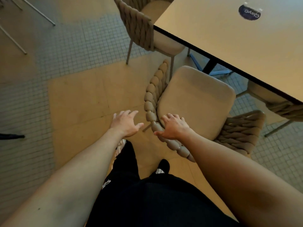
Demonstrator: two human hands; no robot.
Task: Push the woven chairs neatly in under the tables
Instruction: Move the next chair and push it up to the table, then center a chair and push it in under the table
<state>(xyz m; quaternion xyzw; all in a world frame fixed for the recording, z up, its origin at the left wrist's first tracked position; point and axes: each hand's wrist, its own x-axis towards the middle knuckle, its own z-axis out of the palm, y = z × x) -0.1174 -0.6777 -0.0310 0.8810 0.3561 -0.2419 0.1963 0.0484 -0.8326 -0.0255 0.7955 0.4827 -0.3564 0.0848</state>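
Chair (195,102): near the table (246,46), seat clear of its edge, turned askew.
Right hand (174,127): resting spread on the woven back.
Left hand (126,123): relaxed, holding nothing.
Advice: grip both sides, square it, push straight.

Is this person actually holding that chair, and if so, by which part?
The right hand rests on the top of the woven chair's backrest, fingers reaching onto the seat; a firm grip can't be confirmed. The left hand hovers open, holding nothing.
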